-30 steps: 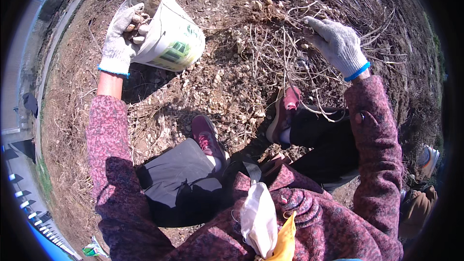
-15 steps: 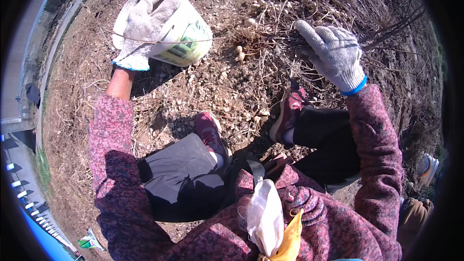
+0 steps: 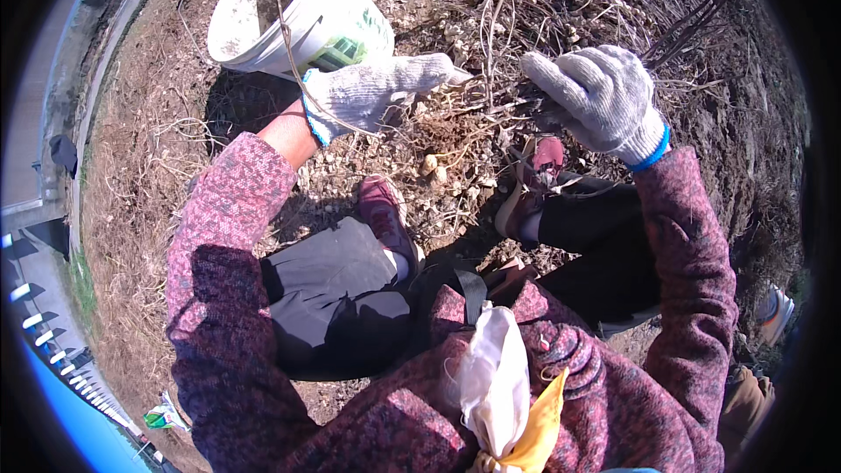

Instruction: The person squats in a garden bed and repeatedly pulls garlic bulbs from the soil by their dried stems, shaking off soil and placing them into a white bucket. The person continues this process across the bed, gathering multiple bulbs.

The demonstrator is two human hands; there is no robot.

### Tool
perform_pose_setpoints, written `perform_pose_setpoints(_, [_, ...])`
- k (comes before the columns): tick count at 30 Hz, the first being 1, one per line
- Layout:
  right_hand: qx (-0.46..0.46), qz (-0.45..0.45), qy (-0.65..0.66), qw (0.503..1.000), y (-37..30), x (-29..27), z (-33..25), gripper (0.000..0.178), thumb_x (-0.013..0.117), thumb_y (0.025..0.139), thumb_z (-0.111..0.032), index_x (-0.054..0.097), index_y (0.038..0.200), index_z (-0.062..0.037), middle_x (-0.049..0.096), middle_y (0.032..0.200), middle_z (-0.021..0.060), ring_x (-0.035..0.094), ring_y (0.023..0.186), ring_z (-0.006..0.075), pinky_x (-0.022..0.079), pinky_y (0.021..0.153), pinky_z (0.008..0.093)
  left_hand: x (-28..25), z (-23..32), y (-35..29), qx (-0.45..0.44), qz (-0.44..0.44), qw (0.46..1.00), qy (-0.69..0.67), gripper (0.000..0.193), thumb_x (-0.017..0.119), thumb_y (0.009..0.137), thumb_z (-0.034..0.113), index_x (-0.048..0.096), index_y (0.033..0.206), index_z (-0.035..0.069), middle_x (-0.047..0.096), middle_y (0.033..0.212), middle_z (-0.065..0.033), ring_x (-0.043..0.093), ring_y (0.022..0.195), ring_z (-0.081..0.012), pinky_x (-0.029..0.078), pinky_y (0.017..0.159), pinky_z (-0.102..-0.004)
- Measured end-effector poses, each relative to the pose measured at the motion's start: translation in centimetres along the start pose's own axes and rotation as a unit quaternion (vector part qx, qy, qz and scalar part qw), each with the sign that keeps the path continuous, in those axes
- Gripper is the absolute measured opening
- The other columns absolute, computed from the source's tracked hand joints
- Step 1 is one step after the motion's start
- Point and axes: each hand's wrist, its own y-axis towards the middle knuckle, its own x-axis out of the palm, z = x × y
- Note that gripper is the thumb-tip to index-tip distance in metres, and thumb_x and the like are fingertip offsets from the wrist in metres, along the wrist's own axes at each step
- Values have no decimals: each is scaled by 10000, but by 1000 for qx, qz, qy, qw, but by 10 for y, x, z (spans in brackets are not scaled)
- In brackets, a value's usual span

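Note:
My right hand (image 3: 600, 101), in a grey knitted glove with a blue cuff, is closed round a bunch of dry peanut stems. Their tangled brown roots (image 3: 447, 131) reach left from the fist, with peanut pods (image 3: 429, 165) hanging at the lower side. My left hand (image 3: 381, 92), gloved alike, stretches toward these roots with its fingers extended to the right; its thumb is partly hidden. A thin dry stem crosses the left wrist. Just beyond that hand a white bucket (image 3: 359, 22) with a green print leans, its mouth toward the left.
Dry vines and loose pods (image 3: 578, 4) are heaped at the far right. Pale bits and pods litter the soil (image 3: 333, 166) round my maroon shoes (image 3: 383, 215). A concrete edge (image 3: 88, 96) runs along the left side. Part of a person in brown (image 3: 746, 403) shows at lower right.
My left hand has come out of the bucket's mouth and moved right and nearer, toward the roots. My right hand keeps its hold on the stems, which have shifted slightly.

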Motion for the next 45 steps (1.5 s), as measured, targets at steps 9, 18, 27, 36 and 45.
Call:
perform_pose_setpoints(9, [-1,28,16,999,2,-1,-1,587,720,792,-424,612,1314,-179,602,825,-4,641,709,193,504,584,348,4,-13,0,29,65,995,75,424,626,986,347,637,1277,38,627,1224,10,520,1099,-59,414,933,-216])
perform_pose_setpoints(18, [-30,-16,-13,999,4,-5,-3,532,706,806,-273,618,1322,-178,611,855,-9,639,723,171,510,595,340,21,18,6,43,56,940,334,389,683,947,325,678,1207,37,654,986,43,545,913,-50,447,832,-230])
perform_pose_setpoints(27, [13,-93,-9,996,9,-5,-5,569,698,816,-247,562,1361,-154,615,839,13,659,721,196,532,590,339,-7,12,16,94,86,967,221,364,755,857,252,688,1106,-5,683,916,-10,598,781,-40,479,679,-210])
perform_pose_setpoints(36, [37,-73,-7,997,3,-6,-2,608,714,803,-304,557,1369,-144,605,802,22,642,693,206,511,574,353,-37,-11,17,142,172,955,195,382,737,891,279,665,1133,-8,682,974,-72,608,849,-98,512,789,-264])
perform_pose_setpoints(45, [55,2,-60,997,-9,-13,8,582,762,727,-260,657,1289,-150,677,976,70,684,862,261,549,739,417,-113,3,-43,60,332,941,2,406,602,963,30,486,1348,-31,680,1069,-152,668,720,-133,552,513,-178])
